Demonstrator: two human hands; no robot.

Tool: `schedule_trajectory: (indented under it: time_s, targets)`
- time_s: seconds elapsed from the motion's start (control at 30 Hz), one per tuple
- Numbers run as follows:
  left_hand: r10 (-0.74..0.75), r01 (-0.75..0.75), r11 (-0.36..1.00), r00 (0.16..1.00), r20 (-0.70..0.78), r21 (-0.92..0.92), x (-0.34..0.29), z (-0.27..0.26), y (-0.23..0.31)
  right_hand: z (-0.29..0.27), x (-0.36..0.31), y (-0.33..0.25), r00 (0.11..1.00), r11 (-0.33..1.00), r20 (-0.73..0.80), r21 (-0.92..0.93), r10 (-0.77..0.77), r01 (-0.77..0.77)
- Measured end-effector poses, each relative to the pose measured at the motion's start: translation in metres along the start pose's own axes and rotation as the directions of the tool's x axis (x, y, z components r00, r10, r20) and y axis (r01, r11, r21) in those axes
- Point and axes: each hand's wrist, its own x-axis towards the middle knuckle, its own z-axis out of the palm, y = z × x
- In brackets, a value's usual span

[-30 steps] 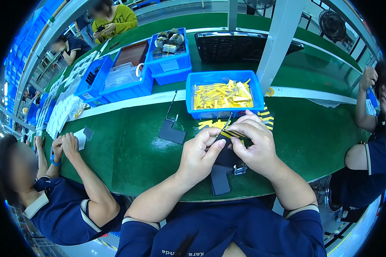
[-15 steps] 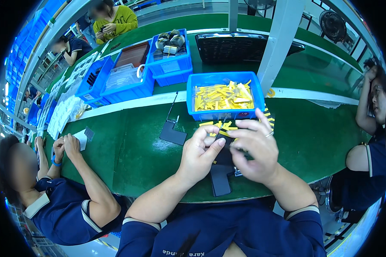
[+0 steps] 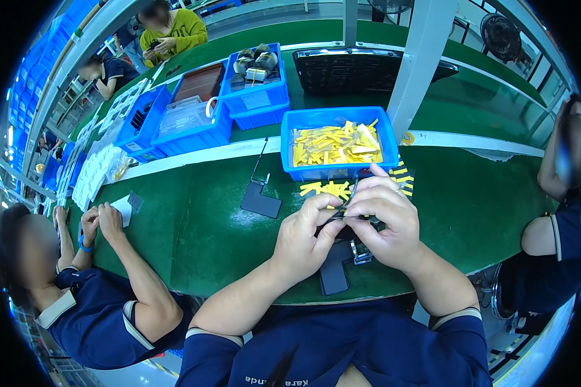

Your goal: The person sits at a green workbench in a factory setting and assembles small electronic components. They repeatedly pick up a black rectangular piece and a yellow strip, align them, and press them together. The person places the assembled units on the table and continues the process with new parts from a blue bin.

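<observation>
My left hand (image 3: 301,237) and my right hand (image 3: 388,222) meet above the green table, fingertips pinched together. Between them is a thin dark strip (image 3: 339,217), mostly hidden by the fingers; whether it joins the part below I cannot tell. Just under my hands lies a flat black L-shaped part (image 3: 334,276) with a small metal connector (image 3: 361,253) at its side. Farther left rests a similar black L-shaped part (image 3: 262,201) with a thin dark cable (image 3: 260,158) reaching away from it. Small yellow strips (image 3: 326,188) lie just beyond my fingers.
A blue bin (image 3: 336,173) of yellow strips stands beyond my hands. Other blue bins (image 3: 257,103) stand at the far left, by a metal post (image 3: 421,58). Co-workers sit left (image 3: 119,284) and right (image 3: 561,238) of me, close to the table.
My right hand has come down and left, its spread fingers closing to a pinch beside my left fingertips. The metal connector shows more plainly now.
</observation>
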Motion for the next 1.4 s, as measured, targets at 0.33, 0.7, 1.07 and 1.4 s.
schedule_trajectory:
  time_s: [0.33, 0.7, 1.07, 1.4]
  targets:
    - [0.115, -0.115, 0.993, 0.993, 0.008, -0.036, 0.002, 0.001, -0.006, -0.004, 0.001, 0.002, 0.995, 0.997, 0.074, 0.041, -0.061, 0.058]
    - [-0.358, 0.362, 0.572, 0.918, 0.173, -0.736, 0.004, -0.003, -0.008, 0.002, -0.002, 0.002, 0.968, 0.981, -0.164, 0.004, 0.190, -0.192]
    - [-0.356, 0.353, 0.629, 0.923, 0.147, -0.692, 0.002, -0.001, -0.010, 0.007, -0.008, 0.008, 0.895, 0.860, -0.058, 0.312, 0.442, -0.405]
    - [-0.383, 0.389, 0.749, 0.915, 0.129, -0.537, -0.002, 0.000, -0.012, 0.004, 0.000, -0.002, 0.905, 0.886, -0.035, 0.223, 0.424, -0.406]
